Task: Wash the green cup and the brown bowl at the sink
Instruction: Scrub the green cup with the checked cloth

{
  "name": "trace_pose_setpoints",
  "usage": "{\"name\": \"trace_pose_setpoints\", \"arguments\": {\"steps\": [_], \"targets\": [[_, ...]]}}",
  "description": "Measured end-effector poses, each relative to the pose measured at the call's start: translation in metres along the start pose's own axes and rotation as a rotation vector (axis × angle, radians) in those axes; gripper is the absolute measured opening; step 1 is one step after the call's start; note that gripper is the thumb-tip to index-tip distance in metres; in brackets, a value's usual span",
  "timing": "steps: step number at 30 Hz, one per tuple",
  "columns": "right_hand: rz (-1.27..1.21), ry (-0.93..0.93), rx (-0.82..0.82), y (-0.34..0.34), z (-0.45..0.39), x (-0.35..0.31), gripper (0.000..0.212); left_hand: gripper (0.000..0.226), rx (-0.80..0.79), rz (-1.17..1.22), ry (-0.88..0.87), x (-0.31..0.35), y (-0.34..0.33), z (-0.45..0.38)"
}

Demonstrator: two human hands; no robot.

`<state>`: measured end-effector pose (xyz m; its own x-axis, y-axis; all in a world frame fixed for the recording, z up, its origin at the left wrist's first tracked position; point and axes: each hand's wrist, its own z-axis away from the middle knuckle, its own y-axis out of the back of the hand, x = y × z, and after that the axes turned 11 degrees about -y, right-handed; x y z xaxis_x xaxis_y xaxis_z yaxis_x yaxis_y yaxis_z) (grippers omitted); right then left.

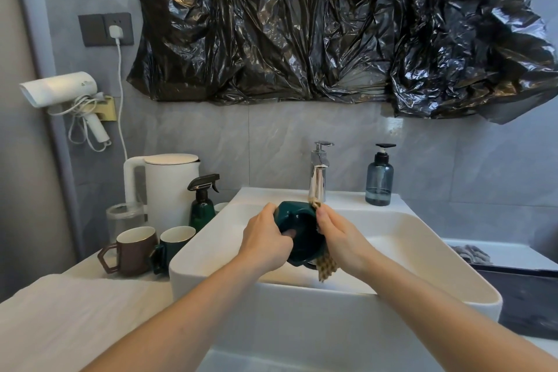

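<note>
Nearest the camera, a pale cloth [75, 320] is spread over the near left corner of the tabletop [87, 266]. Beyond it, along the left edge beside the basin, a brown mug [133, 251] and a dark green mug [172, 246] are stood upright, just beside each other, handles turned toward the camera. Two bare forearms are reached over the near rim of the white sink [422, 266]. Above the basin a green cup [302, 235] is held tilted, its dark hollow turned toward the camera. The left hand [265, 243] is wrapped round the cup's left side, fingers closed on it, one fingertip seen inside the hollow. The right hand [341, 235] is pressed to the cup's right side, its fingers pinched on a tan waffle-textured cloth [326, 266], which hangs down below the cup. No brown bowl can be made out.

Further back on the left, a clear glass [120, 217], a dark green spray bottle [202, 205] and a white kettle [163, 187] are grouped toward the far left corner. On the sink's far ledge a chrome faucet [318, 175] is mounted, with a blue pump bottle [379, 178] to its right. At the right edge a grey rag [471, 254] is glimpsed. On the grey tiled wall a white hair dryer [63, 93] is hung below a socket [105, 29], and crumpled black plastic sheeting [332, 24] is stretched above.
</note>
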<state>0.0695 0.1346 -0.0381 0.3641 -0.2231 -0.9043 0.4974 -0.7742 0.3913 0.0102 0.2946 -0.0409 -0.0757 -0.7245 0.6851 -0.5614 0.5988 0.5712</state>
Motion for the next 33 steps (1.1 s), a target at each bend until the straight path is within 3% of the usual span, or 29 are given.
{"name": "trace_pose_setpoints", "arguments": {"steps": [6, 10, 12, 16, 22, 26, 29, 31, 33], "targets": [[0.229, 0.232, 0.091, -0.0022, -0.0006, -0.0009, 0.042, 0.036, -0.024, -0.05, -0.028, -0.0007, -0.0016, 0.0007], [0.01, 0.028, -0.017, -0.0005, -0.0013, 0.0015, 0.035, 0.037, 0.059, 0.069, 0.001, -0.003, 0.0015, -0.0019], [0.021, -0.045, -0.034, 0.0007, -0.0008, 0.0016, 0.041, 0.038, 0.07, 0.142, 0.025, -0.0002, 0.0041, -0.0012], [0.025, -0.021, 0.041, 0.0027, 0.0023, -0.0017, 0.037, 0.032, -0.029, 0.224, 0.034, 0.0047, 0.0031, 0.0021], [0.146, 0.082, 0.098, 0.0024, -0.0018, 0.0024, 0.031, 0.051, -0.006, 0.049, -0.073, -0.0004, -0.0016, 0.0037], [0.345, 0.157, 0.085, -0.0003, -0.0017, 0.0036, 0.036, 0.037, -0.096, -0.014, -0.037, -0.0017, 0.0001, 0.0032], [0.44, 0.263, 0.106, -0.0007, 0.0002, 0.0018, 0.044, 0.033, -0.065, -0.084, -0.053, -0.0003, -0.0005, 0.0032], [0.35, 0.247, 0.105, -0.0006, -0.0028, 0.0044, 0.04, 0.034, -0.026, -0.087, -0.056, 0.0005, -0.0007, 0.0027], [0.104, 0.108, 0.045, -0.0002, -0.0038, 0.0032, 0.036, 0.036, 0.02, -0.061, -0.048, 0.0004, 0.0001, 0.0015]]}}
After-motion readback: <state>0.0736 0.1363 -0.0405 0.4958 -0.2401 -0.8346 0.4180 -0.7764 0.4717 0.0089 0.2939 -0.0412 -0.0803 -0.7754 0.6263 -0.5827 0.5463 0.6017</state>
